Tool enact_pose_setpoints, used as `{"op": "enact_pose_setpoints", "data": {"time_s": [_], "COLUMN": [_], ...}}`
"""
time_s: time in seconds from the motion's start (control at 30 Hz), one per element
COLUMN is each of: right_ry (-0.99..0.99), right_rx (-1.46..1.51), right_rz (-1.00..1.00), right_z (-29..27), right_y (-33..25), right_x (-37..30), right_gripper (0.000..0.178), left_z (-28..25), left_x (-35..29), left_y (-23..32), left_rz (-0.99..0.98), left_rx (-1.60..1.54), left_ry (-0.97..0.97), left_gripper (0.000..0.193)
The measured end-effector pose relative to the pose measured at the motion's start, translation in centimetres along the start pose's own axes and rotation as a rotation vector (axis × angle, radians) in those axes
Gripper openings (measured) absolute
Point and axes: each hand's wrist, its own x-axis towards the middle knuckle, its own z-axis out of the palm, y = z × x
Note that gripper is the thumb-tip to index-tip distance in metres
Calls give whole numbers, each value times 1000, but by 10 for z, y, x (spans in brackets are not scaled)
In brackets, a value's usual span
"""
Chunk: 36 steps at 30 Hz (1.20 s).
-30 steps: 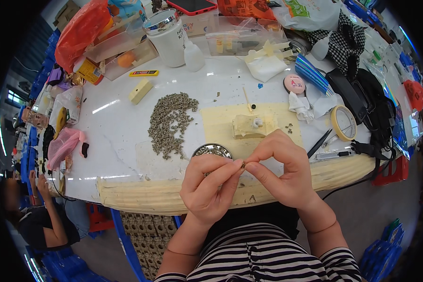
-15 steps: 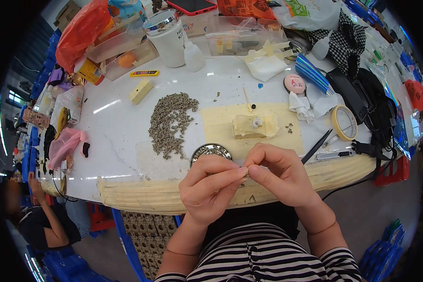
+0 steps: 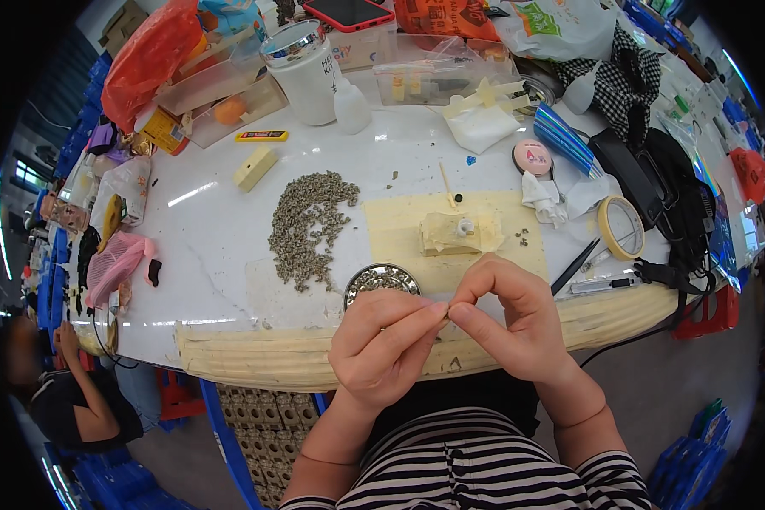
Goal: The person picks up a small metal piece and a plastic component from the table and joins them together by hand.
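My left hand (image 3: 381, 347) and my right hand (image 3: 512, 325) meet fingertip to fingertip above the table's taped front edge. Both are closed in a pinch. Whatever lies between the tips is tiny and almost wholly covered by the fingers. Just behind my left hand sits a round metal dish (image 3: 382, 279) holding small metal parts; the fingers cover its near side. Farther left, a loose pile of small grey metal parts (image 3: 302, 234) spreads over the white tabletop. A tape-covered block (image 3: 450, 234) with a small white nozzle-like piece on top stands beyond my right hand.
Right of my hands lie black tweezers (image 3: 575, 267), a marker-like pen (image 3: 603, 285) and a tape roll (image 3: 620, 228). A white tumbler (image 3: 302, 76) and a squeeze bottle (image 3: 351, 109) stand at the back. Below the edge is a blue crate (image 3: 229, 442) of metal blocks. Another person (image 3: 81, 399) sits at left.
My fingertips stay together, with only a slight shift of both hands. The small glint of metal seen between them earlier is now more covered. The dish shows a little more.
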Motion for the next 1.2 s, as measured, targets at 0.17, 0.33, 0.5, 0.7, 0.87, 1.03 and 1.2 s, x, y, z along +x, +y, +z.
{"op": "enact_pose_setpoints", "data": {"time_s": [0.17,0.33,0.5,0.7,0.87,1.03,1.2], "right_ry": [119,116,-52,-130,-144,-44,47], "right_rx": [-482,-478,175,506,525,351,-10], "right_rz": [-284,-270,155,341,371,268,15], "right_z": [3,2,-2,2,2,7,4], "right_y": [-8,-7,-2,2,4,-2,-2], "right_x": [2,-1,-7,-9,-11,-11,-9], "right_gripper": [13,12,8,11,11,10,8], "left_z": [5,5,-2,-4,-5,-3,1], "left_x": [-2,-2,0,0,-2,-1,-2], "left_y": [-1,0,-3,-5,-6,-4,-1], "left_rz": [32,35,-40,-77,-84,-32,42], "left_rx": [114,111,-120,-273,-287,-140,22], "left_ry": [12,1,-26,-37,-37,-13,19], "left_gripper": [22,23,24,27,26,23,25]}}
